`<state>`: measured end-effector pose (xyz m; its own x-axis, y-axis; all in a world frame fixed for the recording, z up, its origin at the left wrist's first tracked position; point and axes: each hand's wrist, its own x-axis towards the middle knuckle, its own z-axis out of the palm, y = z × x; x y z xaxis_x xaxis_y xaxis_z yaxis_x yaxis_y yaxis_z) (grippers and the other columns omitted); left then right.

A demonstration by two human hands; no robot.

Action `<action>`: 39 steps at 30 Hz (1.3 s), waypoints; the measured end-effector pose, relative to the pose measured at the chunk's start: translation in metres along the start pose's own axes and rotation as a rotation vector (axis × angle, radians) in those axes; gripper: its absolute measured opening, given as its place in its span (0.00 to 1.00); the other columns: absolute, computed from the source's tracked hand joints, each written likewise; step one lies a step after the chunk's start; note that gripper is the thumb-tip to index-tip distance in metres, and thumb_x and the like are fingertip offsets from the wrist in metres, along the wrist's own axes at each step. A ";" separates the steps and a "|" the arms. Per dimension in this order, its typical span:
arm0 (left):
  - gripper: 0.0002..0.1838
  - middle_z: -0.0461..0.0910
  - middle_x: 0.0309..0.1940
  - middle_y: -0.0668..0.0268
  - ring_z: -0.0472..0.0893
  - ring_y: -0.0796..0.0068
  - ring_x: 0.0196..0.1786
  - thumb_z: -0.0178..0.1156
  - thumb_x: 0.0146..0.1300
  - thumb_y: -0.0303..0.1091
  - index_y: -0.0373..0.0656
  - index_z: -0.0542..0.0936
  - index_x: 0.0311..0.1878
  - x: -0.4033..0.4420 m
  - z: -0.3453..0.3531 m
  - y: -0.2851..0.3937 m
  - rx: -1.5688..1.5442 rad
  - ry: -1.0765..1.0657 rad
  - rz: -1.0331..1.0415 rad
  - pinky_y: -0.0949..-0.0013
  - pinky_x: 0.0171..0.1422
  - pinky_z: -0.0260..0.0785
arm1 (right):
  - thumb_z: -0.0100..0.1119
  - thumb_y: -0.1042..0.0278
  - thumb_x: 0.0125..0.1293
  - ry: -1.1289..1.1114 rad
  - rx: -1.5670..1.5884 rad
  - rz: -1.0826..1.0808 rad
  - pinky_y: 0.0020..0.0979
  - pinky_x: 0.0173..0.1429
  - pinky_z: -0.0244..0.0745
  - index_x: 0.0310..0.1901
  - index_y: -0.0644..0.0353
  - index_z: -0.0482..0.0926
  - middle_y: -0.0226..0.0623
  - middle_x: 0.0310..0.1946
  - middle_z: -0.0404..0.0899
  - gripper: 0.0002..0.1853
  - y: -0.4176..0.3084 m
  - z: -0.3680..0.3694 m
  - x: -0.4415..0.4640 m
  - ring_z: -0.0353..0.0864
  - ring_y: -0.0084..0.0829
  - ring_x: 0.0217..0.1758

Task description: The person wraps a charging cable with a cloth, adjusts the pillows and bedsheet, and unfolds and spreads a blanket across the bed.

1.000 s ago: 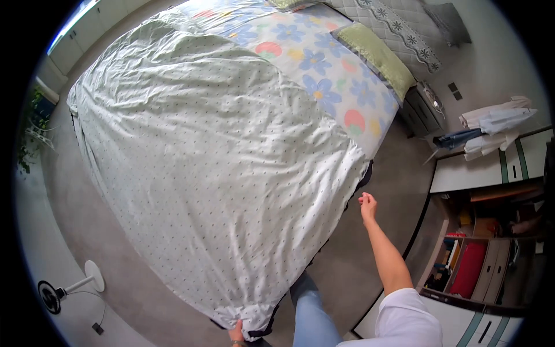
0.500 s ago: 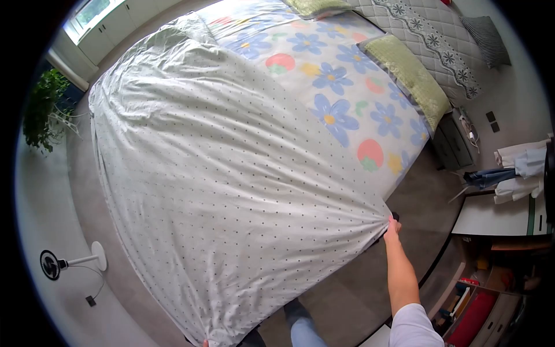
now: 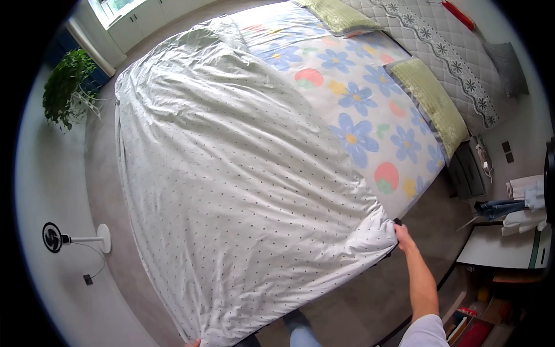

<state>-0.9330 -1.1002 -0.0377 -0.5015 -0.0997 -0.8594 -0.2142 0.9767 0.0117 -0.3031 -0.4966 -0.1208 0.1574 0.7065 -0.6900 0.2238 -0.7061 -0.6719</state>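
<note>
A white quilt (image 3: 248, 191) with small dark dots spreads over the lower part of the bed, wrinkled and drawn into folds. My right hand (image 3: 402, 236) is closed on its near right corner, where the cloth bunches up. A small dark piece shows by those fingers; I cannot make out what it is. At the bottom edge of the view, my left hand (image 3: 194, 343) grips the quilt's near left corner, mostly cut off by the frame. Beyond the quilt lies a flowered sheet (image 3: 370, 136) with blue flowers and red fruit shapes.
Two green pillows (image 3: 433, 104) (image 3: 341, 17) lie at the head of the bed against a quilted headboard (image 3: 451, 63). A grey nightstand (image 3: 467, 170) stands beside it. Left are a white fan (image 3: 87, 239) and a plant (image 3: 69, 87). Clothes (image 3: 523, 202) hang at right.
My right hand has eased toward the quilt, so the tight folds from its corner have slackened and bunched. The view has shifted, and more of my left hand shows.
</note>
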 end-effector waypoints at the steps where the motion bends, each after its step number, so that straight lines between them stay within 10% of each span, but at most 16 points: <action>1: 0.33 0.69 0.57 0.53 0.70 0.62 0.58 0.54 0.61 0.47 0.31 0.64 0.61 -0.007 -0.011 -0.002 -0.184 -0.127 0.019 0.62 0.60 0.62 | 0.50 0.68 0.55 0.087 0.083 -0.096 0.32 0.32 0.69 0.29 0.67 0.76 0.30 0.25 0.74 0.10 -0.003 -0.020 0.012 0.74 0.25 0.29; 3: 0.31 0.69 0.57 0.53 0.69 0.62 0.59 0.53 0.62 0.45 0.31 0.64 0.61 -0.013 -0.023 -0.010 -0.380 -0.239 0.038 0.63 0.62 0.60 | 0.48 0.67 0.56 0.303 0.318 -0.197 0.34 0.38 0.76 0.24 0.59 0.74 0.33 0.26 0.76 0.08 -0.069 -0.061 -0.023 0.78 0.29 0.29; 8: 0.29 0.70 0.57 0.55 0.67 0.62 0.60 0.54 0.61 0.43 0.32 0.67 0.59 0.011 -0.011 -0.051 -0.445 -0.554 0.263 0.62 0.63 0.60 | 0.48 0.65 0.56 0.822 0.186 -0.238 0.38 0.52 0.71 0.48 0.75 0.72 0.51 0.48 0.74 0.22 -0.045 -0.180 0.025 0.76 0.40 0.49; 10: 0.24 0.76 0.46 0.59 0.74 0.65 0.48 0.58 0.58 0.40 0.34 0.72 0.54 -0.051 0.029 0.031 -0.341 -0.228 0.118 0.65 0.53 0.66 | 0.48 0.63 0.56 0.921 -0.014 -0.241 0.38 0.55 0.69 0.51 0.76 0.69 0.53 0.52 0.71 0.26 -0.025 -0.162 0.038 0.73 0.43 0.53; 16: 0.30 0.79 0.42 0.52 0.78 0.62 0.44 0.63 0.53 0.47 0.28 0.74 0.48 0.044 0.075 -0.038 -0.126 0.194 0.200 0.64 0.49 0.68 | 0.57 0.61 0.54 0.559 0.365 0.003 0.37 0.52 0.71 0.50 0.71 0.72 0.44 0.49 0.74 0.25 0.053 -0.095 0.048 0.76 0.38 0.48; 20: 0.27 0.77 0.46 0.49 0.77 0.56 0.49 0.58 0.57 0.46 0.32 0.72 0.52 0.021 0.078 -0.025 -0.166 0.219 0.308 0.61 0.54 0.66 | 0.61 0.56 0.51 0.944 -0.666 -0.025 0.45 0.58 0.63 0.52 0.60 0.68 0.53 0.54 0.66 0.28 0.068 0.007 -0.027 0.68 0.47 0.56; 26: 0.24 0.80 0.38 0.51 0.79 0.61 0.42 0.59 0.57 0.47 0.31 0.76 0.44 0.006 0.077 -0.042 -0.293 0.355 0.254 0.63 0.49 0.68 | 0.48 0.80 0.52 0.293 -0.596 -0.690 0.30 0.44 0.68 0.44 0.64 0.71 0.41 0.39 0.69 0.15 0.125 0.188 -0.153 0.70 0.33 0.40; 33: 0.36 0.79 0.44 0.53 0.79 0.62 0.47 0.73 0.39 0.47 0.34 0.73 0.49 0.054 0.081 -0.059 -0.467 0.057 0.422 0.64 0.52 0.69 | 0.55 0.69 0.61 -0.680 -0.501 -0.375 0.26 0.43 0.72 0.42 0.62 0.76 0.36 0.35 0.77 0.10 0.158 0.444 -0.367 0.76 0.25 0.37; 36: 0.31 0.77 0.40 0.46 0.75 0.46 0.45 0.68 0.46 0.43 0.38 0.70 0.51 0.027 0.074 -0.044 -0.258 0.126 0.621 0.55 0.49 0.69 | 0.58 0.62 0.59 -0.766 -0.646 -0.370 0.31 0.41 0.72 0.43 0.63 0.75 0.41 0.35 0.77 0.15 0.187 0.513 -0.434 0.78 0.34 0.36; 39: 0.32 0.76 0.38 0.47 0.75 0.45 0.42 0.64 0.48 0.49 0.37 0.67 0.50 0.018 0.094 -0.050 -0.131 0.035 0.696 0.50 0.46 0.67 | 0.60 0.55 0.53 -0.548 -0.798 -0.808 0.45 0.41 0.70 0.45 0.65 0.72 0.51 0.32 0.76 0.23 0.235 0.546 -0.457 0.75 0.54 0.35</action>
<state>-0.8530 -1.1335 -0.1019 -0.5847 0.5316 -0.6128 0.0680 0.7849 0.6159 -0.8473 -1.0121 -0.1108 -0.6710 0.6743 -0.3084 0.6177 0.2782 -0.7356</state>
